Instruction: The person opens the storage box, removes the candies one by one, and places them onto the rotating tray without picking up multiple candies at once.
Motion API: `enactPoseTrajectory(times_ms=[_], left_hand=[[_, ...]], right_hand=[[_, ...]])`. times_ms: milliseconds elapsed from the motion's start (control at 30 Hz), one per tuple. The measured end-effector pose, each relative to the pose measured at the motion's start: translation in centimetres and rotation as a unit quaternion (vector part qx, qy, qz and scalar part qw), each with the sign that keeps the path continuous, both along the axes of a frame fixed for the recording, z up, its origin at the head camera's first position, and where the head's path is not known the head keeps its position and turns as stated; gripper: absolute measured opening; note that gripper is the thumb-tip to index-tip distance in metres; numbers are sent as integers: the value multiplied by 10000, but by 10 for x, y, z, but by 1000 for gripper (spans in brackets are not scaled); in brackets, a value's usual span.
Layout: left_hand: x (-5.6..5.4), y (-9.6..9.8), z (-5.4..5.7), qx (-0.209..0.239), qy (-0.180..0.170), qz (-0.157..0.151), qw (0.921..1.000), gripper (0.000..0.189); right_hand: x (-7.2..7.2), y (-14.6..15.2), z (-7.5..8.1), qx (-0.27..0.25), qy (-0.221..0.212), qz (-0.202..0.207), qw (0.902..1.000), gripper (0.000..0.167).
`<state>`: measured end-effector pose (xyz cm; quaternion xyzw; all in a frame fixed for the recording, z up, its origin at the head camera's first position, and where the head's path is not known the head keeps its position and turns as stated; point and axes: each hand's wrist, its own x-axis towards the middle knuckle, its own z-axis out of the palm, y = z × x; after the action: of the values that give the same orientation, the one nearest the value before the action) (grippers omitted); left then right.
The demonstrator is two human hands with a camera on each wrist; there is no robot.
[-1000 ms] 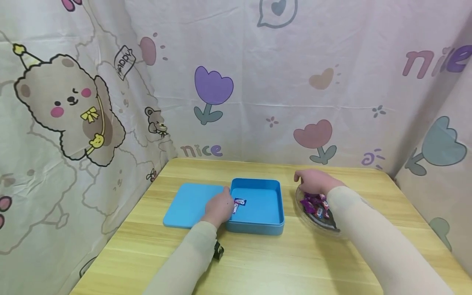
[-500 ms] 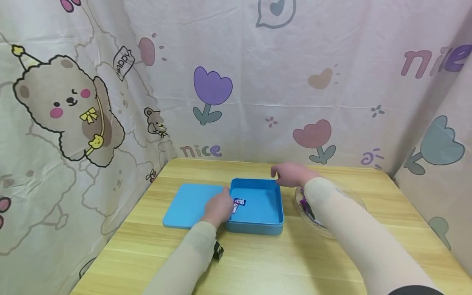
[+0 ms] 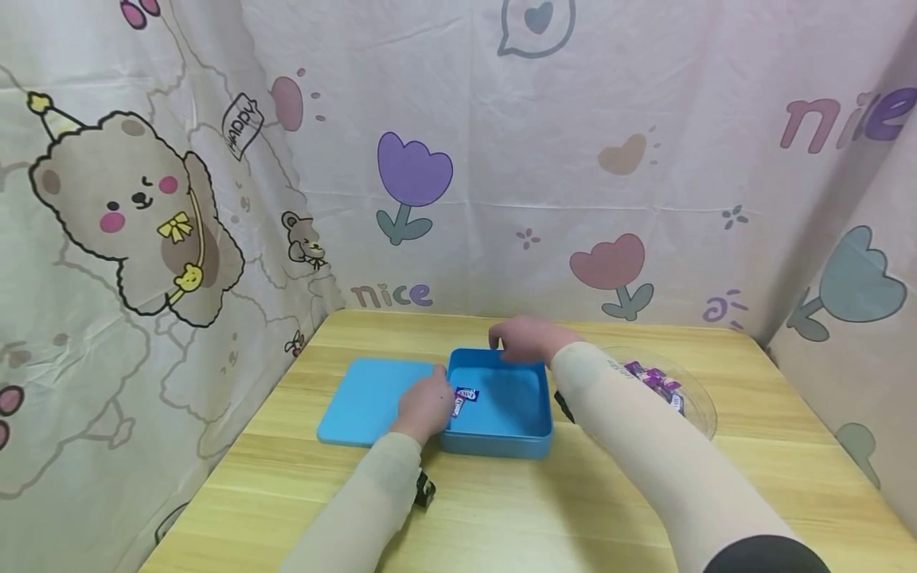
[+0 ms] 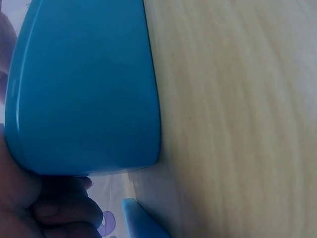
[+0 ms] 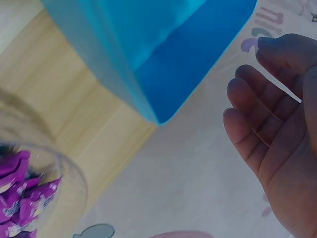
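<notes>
My left hand (image 3: 426,403) grips the left wall of the blue open box (image 3: 496,446), thumb at the rim and curled fingers outside it in the left wrist view. Two small wrapped candies (image 3: 467,394) lie inside the box, near its left side. Over the back right part of the box hovers my right hand (image 3: 528,341), fingers bent. The right wrist view shows its palm (image 5: 292,163) and curved fingers; whether anything is pinched between thumb and forefinger is hidden.
A flat blue lid (image 3: 358,398) lies left of the box. To the right, partly behind my right sleeve (image 3: 645,446), stands a clear bowl (image 3: 705,402) with several purple-wrapped candies (image 3: 655,376). A printed cloth (image 3: 466,159) hangs behind the wooden table (image 3: 501,509).
My right hand has moved left from above the clear bowl to above the box, baring some candies in the bowl. The left hand, box and lid have stayed in place.
</notes>
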<state>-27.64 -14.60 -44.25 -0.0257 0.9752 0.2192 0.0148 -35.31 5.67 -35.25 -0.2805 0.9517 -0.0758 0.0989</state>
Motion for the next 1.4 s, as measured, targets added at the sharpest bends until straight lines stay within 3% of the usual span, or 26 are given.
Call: enactPoseTrajectory(times_ms=[267,533,1033,1400], left_hand=[[-2,0,0,54,-46,-13,10000,49],[-2,-2,1,21,-32,-34,10000,44],[-3,-1,1,-19,-57,-23,10000,46],[-1,-1,0,-86,81,-23,9999,43]], right_hand=[[1,-22,-7,241,-37,305,9992,32],[0,-46,-20,360,-107,488,9981,24],[0,-67,-41,569,-647,511,9950,22],[-6,-71,-58,712,-536,499,9948,14]])
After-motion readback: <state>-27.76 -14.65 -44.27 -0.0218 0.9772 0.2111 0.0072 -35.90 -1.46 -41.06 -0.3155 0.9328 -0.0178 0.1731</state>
